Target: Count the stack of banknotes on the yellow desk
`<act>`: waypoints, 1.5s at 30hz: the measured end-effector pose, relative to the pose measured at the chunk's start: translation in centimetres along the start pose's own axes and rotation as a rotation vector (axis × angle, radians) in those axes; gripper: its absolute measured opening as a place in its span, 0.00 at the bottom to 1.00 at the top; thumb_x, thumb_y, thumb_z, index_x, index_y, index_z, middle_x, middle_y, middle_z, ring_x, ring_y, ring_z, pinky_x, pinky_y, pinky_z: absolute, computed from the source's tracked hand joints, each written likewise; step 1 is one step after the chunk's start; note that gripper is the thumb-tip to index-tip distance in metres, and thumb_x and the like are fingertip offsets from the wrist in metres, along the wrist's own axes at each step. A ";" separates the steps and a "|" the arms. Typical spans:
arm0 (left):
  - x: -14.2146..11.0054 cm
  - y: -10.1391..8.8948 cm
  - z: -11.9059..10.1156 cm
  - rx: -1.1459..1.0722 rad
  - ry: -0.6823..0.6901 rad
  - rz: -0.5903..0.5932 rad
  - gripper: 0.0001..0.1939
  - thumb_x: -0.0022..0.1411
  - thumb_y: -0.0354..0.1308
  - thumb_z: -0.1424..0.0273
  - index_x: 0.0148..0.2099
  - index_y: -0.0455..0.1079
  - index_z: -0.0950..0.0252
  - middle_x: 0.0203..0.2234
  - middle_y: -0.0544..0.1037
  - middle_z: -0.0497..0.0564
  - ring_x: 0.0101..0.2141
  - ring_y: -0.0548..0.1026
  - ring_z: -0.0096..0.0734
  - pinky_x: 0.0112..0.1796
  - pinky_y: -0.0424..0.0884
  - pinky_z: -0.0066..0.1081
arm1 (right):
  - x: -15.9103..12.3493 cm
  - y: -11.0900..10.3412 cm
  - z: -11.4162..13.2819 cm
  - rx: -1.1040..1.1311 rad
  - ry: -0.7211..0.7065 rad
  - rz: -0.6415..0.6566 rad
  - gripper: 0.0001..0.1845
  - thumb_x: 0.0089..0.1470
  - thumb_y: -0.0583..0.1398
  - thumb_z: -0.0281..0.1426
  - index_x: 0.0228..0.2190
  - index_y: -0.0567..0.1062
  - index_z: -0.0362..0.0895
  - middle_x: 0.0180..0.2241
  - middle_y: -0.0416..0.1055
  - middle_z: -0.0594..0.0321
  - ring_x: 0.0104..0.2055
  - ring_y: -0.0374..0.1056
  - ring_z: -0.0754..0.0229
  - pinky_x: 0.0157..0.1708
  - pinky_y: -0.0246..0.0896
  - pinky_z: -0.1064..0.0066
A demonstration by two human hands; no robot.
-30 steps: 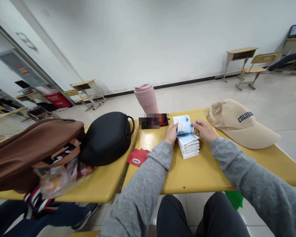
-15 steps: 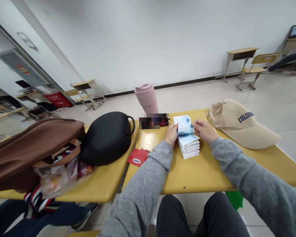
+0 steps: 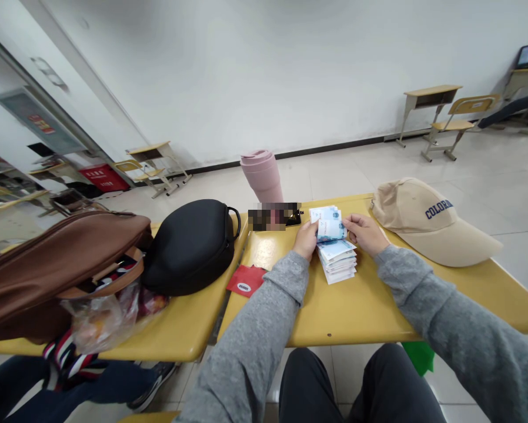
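Between my two hands is a blue-and-white printed packet (image 3: pixel 331 230), thin and flat; its exact kind is unclear. My left hand (image 3: pixel 307 239) pinches its left edge, with the thumb on top. The fingers of my right hand (image 3: pixel 365 232) are closed at its right edge. Just below, nearer to me, lies a stack of similar packets (image 3: pixel 337 262), piled unevenly on the yellow desk (image 3: pixel 308 326). Further similar packets (image 3: pixel 324 214) show behind the held one. My left forearm partly covers a red packet (image 3: pixel 245 281) with a white oval label.
A beige cap (image 3: pixel 427 223) lies to the right. Behind my left hand stand a pink tumbler (image 3: pixel 264 179) and a phone-like dark object (image 3: pixel 293 216), partly blurred out. On the left desk are a black case (image 3: pixel 189 247), a brown bag (image 3: pixel 65 258) and a plastic bag (image 3: pixel 100 320).
Both hands stay almost in place on the packet, which has shifted very slightly. The lit picture on the dark object behind has changed.
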State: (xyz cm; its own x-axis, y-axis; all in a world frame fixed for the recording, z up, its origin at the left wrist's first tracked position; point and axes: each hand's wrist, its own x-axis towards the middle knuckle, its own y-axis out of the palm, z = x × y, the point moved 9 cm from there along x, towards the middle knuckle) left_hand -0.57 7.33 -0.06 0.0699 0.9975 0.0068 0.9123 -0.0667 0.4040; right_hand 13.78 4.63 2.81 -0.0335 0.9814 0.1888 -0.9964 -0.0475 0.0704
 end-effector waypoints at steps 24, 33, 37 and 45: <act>-0.2 0.3 0.2 0.047 -0.023 0.036 0.13 0.42 0.67 0.70 0.33 0.72 0.69 0.27 0.78 0.51 0.26 0.71 0.26 0.35 0.66 0.30 | 0.4 -1.6 -1.1 -0.164 0.019 -0.103 0.20 0.41 0.63 0.47 0.19 0.66 0.44 0.16 0.65 0.65 0.17 0.53 0.68 0.17 0.47 0.73; 0.2 -0.7 0.2 -0.015 -0.009 -0.065 0.12 0.49 0.63 0.63 0.31 0.72 0.68 0.23 0.77 0.51 0.28 0.74 0.31 0.37 0.68 0.32 | 0.6 -1.3 -1.3 -0.128 0.019 -0.061 0.21 0.40 0.62 0.47 0.17 0.65 0.44 0.16 0.65 0.66 0.18 0.53 0.68 0.17 0.47 0.74; 0.4 -0.9 0.2 -0.009 -0.002 -0.074 0.13 0.49 0.63 0.63 0.31 0.73 0.69 0.25 0.77 0.52 0.29 0.75 0.32 0.37 0.68 0.33 | 0.7 -1.2 -1.5 -0.111 0.031 -0.058 0.20 0.41 0.63 0.45 0.17 0.65 0.44 0.16 0.65 0.65 0.18 0.54 0.67 0.18 0.48 0.73; 0.3 -0.9 0.4 -0.018 -0.017 -0.070 0.14 0.47 0.64 0.61 0.31 0.72 0.68 0.25 0.78 0.52 0.30 0.75 0.33 0.38 0.69 0.33 | 0.8 -1.2 -1.7 -0.098 0.035 -0.039 0.19 0.41 0.64 0.45 0.17 0.64 0.44 0.16 0.65 0.65 0.19 0.56 0.66 0.19 0.49 0.72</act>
State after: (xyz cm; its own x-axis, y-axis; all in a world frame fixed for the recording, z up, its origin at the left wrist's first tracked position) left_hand -1.21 7.69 -0.79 0.0133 0.9992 -0.0371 0.9079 0.0035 0.4192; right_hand 14.78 5.74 1.24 0.0042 0.9881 0.1538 -0.9998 0.0073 -0.0191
